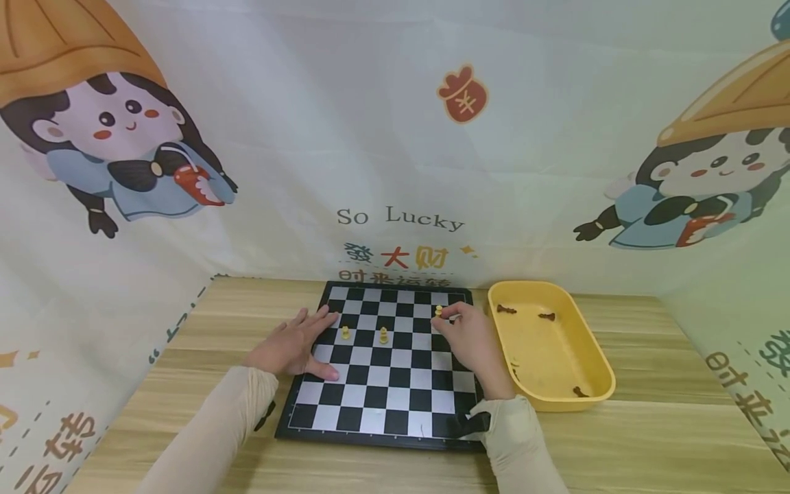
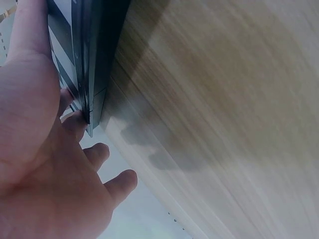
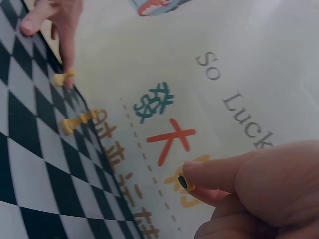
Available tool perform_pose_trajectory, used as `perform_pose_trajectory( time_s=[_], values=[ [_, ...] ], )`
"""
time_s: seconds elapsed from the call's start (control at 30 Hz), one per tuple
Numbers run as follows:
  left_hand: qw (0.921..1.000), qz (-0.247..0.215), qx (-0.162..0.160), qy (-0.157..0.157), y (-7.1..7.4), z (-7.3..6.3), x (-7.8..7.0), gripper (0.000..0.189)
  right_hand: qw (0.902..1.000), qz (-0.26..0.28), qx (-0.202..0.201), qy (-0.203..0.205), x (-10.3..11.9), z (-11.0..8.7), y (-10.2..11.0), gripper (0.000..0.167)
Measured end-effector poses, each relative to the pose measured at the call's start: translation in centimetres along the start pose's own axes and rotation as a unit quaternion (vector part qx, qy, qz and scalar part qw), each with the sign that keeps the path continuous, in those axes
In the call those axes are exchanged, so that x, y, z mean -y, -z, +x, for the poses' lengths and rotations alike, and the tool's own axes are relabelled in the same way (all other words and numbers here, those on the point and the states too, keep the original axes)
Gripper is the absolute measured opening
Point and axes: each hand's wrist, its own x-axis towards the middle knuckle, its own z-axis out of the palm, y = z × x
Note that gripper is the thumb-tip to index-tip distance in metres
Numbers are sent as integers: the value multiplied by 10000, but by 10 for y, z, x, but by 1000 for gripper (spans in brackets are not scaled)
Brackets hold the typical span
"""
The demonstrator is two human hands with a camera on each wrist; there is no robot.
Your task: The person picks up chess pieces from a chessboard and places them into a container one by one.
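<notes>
A black-and-white chessboard (image 1: 370, 398) lies flat on the table. My left hand (image 1: 296, 346) rests with spread fingers over its left edge; in the left wrist view the fingers (image 2: 97, 155) reach along the board's side. Above the right part of the board, my right hand (image 1: 472, 339) pinches a small yellow chess piece (image 1: 439, 311) between thumb and fingertips. The right wrist view shows this piece's dark base (image 3: 183, 182); the rest is mostly covered by fingers. Two other yellow pieces stand on the board: a shorter one (image 1: 345, 333) near my left hand and a taller one (image 1: 383, 335) toward the middle.
A yellow plastic tray (image 1: 603, 350) stands right of the board, close to my right forearm. Inside lie dark brown chess pieces (image 1: 546, 316), spread apart, and something small near its left wall. A printed cloth (image 1: 395, 151) hangs behind the wooden table (image 1: 654, 439).
</notes>
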Motion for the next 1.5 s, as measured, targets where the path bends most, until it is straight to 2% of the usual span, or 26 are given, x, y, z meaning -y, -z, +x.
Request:
perform_pose_trajectory(
  time_s=[0.3,0.53,0.77,1.13,1.5],
  values=[
    [10000,2,23,2,-1,-1,1,123,9995,235,-230,1,-1,-1,18,26],
    [10000,22,-8,-14,-2,-1,1,123,9979,490,-387,-155,-4,-4,35,29],
    [10000,58,-16,-14,-4,-1,1,123,9969,469,-534,-343,-9,-7,51,32],
    [9998,73,-84,-143,-1,-1,0,122,9954,615,-699,-239,-15,-7,66,30],
    [9999,48,-61,-109,-1,0,1,122,9947,582,-734,-434,-21,-10,84,32]
  ],
)
